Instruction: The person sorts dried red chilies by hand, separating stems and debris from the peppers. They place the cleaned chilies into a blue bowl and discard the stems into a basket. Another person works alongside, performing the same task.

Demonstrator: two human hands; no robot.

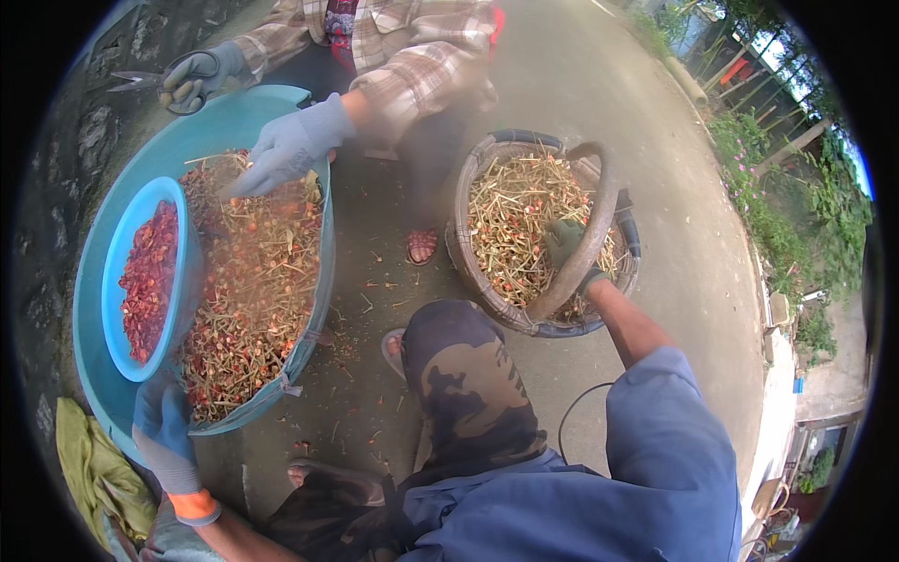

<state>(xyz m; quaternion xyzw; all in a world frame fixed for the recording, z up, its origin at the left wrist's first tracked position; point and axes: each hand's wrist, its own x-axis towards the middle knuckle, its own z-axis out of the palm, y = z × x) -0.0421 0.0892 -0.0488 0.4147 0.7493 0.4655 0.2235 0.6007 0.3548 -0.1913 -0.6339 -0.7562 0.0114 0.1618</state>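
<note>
My right hand (566, 242), in a green work glove, reaches under the handle of a wicker basket (467, 281). Its fingers meet the dry stems (516, 211) heaped there, mixed with orange-red bits; whether they grip any is hidden. At the near rim of a large teal tub (98, 302) is my left hand (167, 428), in a blue-grey glove with an orange cuff. Its fingertips are beside a small blue bowl (184, 281) inside the tub, and their hold is unclear. Red pieces, apparently cut dried chili peppers (149, 281), fill the bowl. More stems and red bits (260, 302) cover the tub's bottom.
Opposite me, a person in a plaid shirt (421, 42) holds scissors (137, 81) in one gloved hand and has the other gloved hand (295, 147) over the tub. Stem scraps litter the concrete (365, 302). A yellow-green cloth (98, 471) lies at lower left. Plants (758, 211) border the right side.
</note>
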